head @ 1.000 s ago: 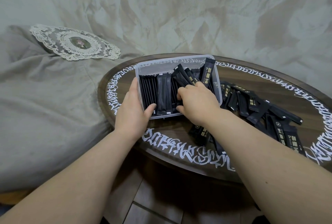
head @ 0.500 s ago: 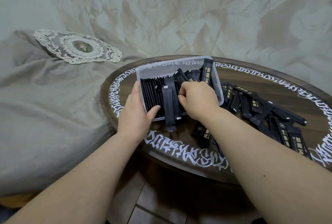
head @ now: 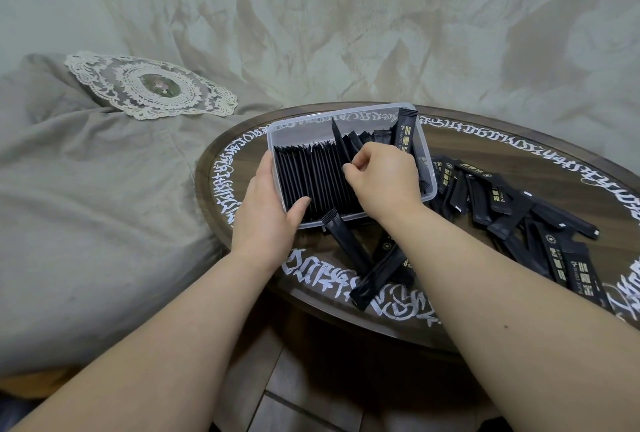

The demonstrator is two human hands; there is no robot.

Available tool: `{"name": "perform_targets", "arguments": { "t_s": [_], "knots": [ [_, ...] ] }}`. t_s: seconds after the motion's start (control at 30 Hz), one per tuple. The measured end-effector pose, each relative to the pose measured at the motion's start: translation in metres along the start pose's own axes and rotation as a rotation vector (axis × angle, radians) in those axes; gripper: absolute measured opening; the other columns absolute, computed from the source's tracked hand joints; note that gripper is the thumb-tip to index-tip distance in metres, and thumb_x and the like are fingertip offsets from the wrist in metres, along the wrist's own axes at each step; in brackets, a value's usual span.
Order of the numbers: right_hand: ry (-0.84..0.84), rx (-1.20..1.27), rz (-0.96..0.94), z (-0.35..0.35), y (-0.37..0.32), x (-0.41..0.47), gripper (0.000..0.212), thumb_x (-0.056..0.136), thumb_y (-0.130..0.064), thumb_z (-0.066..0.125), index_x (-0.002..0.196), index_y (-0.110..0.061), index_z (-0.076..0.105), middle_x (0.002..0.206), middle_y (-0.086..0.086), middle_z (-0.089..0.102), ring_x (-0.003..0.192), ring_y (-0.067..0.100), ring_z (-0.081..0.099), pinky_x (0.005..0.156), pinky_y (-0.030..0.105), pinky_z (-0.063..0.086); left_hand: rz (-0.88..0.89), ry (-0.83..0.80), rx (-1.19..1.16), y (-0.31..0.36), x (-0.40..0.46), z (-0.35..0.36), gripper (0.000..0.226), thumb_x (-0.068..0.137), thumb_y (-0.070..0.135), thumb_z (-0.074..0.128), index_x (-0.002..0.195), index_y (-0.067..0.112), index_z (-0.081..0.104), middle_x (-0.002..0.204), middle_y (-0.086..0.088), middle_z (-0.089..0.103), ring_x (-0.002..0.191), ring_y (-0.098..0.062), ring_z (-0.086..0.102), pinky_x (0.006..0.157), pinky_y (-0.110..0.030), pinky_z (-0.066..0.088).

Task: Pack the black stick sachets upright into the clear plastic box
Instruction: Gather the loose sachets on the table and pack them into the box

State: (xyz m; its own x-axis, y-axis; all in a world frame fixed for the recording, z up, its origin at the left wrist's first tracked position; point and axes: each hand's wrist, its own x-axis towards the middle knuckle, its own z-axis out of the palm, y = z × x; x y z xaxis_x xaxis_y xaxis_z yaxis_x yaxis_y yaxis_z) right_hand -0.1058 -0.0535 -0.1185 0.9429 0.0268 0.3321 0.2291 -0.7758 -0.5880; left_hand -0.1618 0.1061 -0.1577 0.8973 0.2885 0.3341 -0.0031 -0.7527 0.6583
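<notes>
The clear plastic box (head: 343,116) sits on the round wooden table (head: 450,140). A tight row of black stick sachets (head: 311,178) stands upright in its left part; several looser ones lean at its right end, one tall sachet (head: 403,131) sticking above the rim. My left hand (head: 265,213) grips the box's near left corner, thumb inside the wall. My right hand (head: 381,182) is in the box, fingers curled and pinching a sachet at the row's right end. Two sachets (head: 349,248) lie on the table in front of the box.
A heap of loose black sachets (head: 512,209) lies on the table to the right of the box. White lettering rings the table's rim. A grey cushion with a lace doily (head: 149,88) lies to the left. Tiled floor shows below the table's near edge.
The packed row now stands straighter and tighter against the left wall. A sachet that hung over the near wall has dropped onto the table in front. My right hand shifted slightly right.
</notes>
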Motion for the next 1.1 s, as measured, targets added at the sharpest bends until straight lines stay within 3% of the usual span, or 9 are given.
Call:
{"name": "perform_targets", "arguments": {
  "t_s": [0.13,0.3,0.4,0.5,0.63,0.77,0.87,1.0,1.1],
  "knots": [
    [0.051,0.018,-0.004,-0.002,0.003,-0.001,0.014,0.088,-0.029,0.059,0.079,-0.019,0.063,0.078,0.0,0.067,0.085,0.023,0.061,0.078,0.031,0.047,-0.008,-0.004,-0.012,-0.001,0.0,0.0,0.086,0.084,0.035,0.07,0.148,0.036,0.012,0.129,0.003,0.057,0.119,-0.019,0.055,0.096,-0.047,0.046],
    [0.138,0.135,0.014,-0.016,0.003,-0.001,0.015,0.086,-0.029,0.062,0.075,-0.02,0.065,0.071,-0.004,0.066,0.08,0.018,0.063,0.074,0.028,0.047,0.001,-0.005,-0.011,-0.002,0.001,0.001,0.087,0.084,0.035,0.07,0.148,0.036,0.011,0.133,0.003,0.055,0.121,-0.019,0.054,0.097,-0.047,0.046],
    [0.034,0.099,-0.036,-0.013,0.003,-0.007,0.017,0.086,-0.028,0.063,0.075,-0.016,0.067,0.068,-0.002,0.066,0.078,0.019,0.064,0.077,0.031,0.05,0.004,-0.001,-0.004,-0.001,0.001,0.0,0.088,0.084,0.034,0.071,0.149,0.033,0.013,0.135,0.002,0.053,0.122,-0.019,0.052,0.098,-0.046,0.046],
    [-0.078,-0.092,-0.108,-0.003,0.007,-0.012,0.017,0.088,-0.029,0.06,0.076,-0.018,0.063,0.08,0.0,0.068,0.085,0.023,0.062,0.074,0.029,0.046,0.019,0.002,0.003,0.0,0.0,0.0,0.088,0.083,0.033,0.071,0.149,0.032,0.013,0.135,0.002,0.052,0.122,-0.02,0.052,0.097,-0.046,0.046],
    [-0.101,-0.186,-0.115,0.001,0.007,-0.012,0.019,0.091,-0.032,0.058,0.082,-0.017,0.063,0.086,0.003,0.067,0.09,0.025,0.059,0.069,0.028,0.041,0.021,-0.001,-0.003,0.001,-0.001,-0.001,0.088,0.083,0.032,0.072,0.149,0.033,0.013,0.134,0.003,0.053,0.119,-0.019,0.053,0.095,-0.047,0.047],
    [-0.135,-0.204,-0.171,-0.002,0.006,-0.014,0.031,0.092,-0.044,0.056,0.083,-0.016,0.067,0.08,0.003,0.067,0.085,0.026,0.061,0.077,0.033,0.049,0.017,-0.004,-0.012,0.0,-0.001,-0.001,0.089,0.083,0.032,0.072,0.149,0.033,0.013,0.134,0.002,0.053,0.12,-0.019,0.054,0.096,-0.046,0.047],
    [-0.191,-0.11,-0.215,-0.013,0.015,-0.02,0.026,0.088,-0.044,0.061,0.079,-0.02,0.066,0.078,-0.001,0.068,0.08,0.018,0.061,0.079,0.032,0.049,0.018,-0.005,-0.004,0.001,-0.001,-0.002,0.089,0.083,0.032,0.071,0.15,0.031,0.012,0.136,0.001,0.052,0.122,-0.02,0.052,0.099,-0.045,0.045],
    [-0.341,-0.11,-0.365,-0.041,0.028,-0.032,0.006,0.081,-0.026,0.07,0.083,-0.022,0.067,0.081,-0.01,0.059,0.075,0.007,0.056,0.075,0.027,0.045,0.03,-0.01,-0.027,0.001,-0.003,-0.003,0.088,0.083,0.03,0.071,0.15,0.03,0.013,0.136,0.001,0.051,0.123,-0.021,0.051,0.099,-0.045,0.045],
    [-0.422,-0.166,-0.414,-0.064,0.032,-0.037,0.017,0.077,-0.028,0.074,0.091,-0.026,0.064,0.088,-0.012,0.051,0.07,-0.004,0.047,0.072,0.021,0.036,0.025,-0.009,-0.029,0.002,-0.004,-0.003,0.088,0.084,0.029,0.071,0.15,0.029,0.013,0.138,0.0,0.049,0.124,-0.022,0.05,0.1,-0.044,0.044]
  ]
}}
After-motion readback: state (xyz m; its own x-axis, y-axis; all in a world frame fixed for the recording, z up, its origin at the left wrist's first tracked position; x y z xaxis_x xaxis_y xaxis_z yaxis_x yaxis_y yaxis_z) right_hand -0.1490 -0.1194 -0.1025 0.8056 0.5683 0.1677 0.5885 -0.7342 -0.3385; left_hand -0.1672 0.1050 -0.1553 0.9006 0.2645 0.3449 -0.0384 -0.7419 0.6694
